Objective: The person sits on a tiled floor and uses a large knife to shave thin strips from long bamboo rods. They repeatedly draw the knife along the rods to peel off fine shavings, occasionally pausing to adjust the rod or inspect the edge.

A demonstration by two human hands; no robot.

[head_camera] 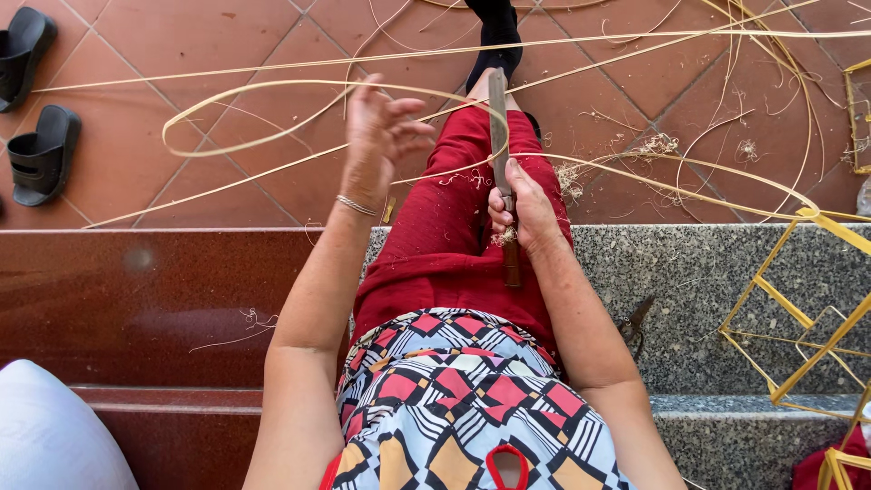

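Over the red lap, right hand [524,207] grips a long knife [500,145]; left hand [381,136], fingers spread, pulls a bamboo strip [272,86] that could slip and drag skin across the blade.

A long knife [501,163] with a brown wooden handle and a dull, worn blade is held upright over the red-clothed lap, blade pointing away. A thin, pale bamboo strip [299,91] is curved in a wide loop over the tiled floor and runs across the blade near its middle.
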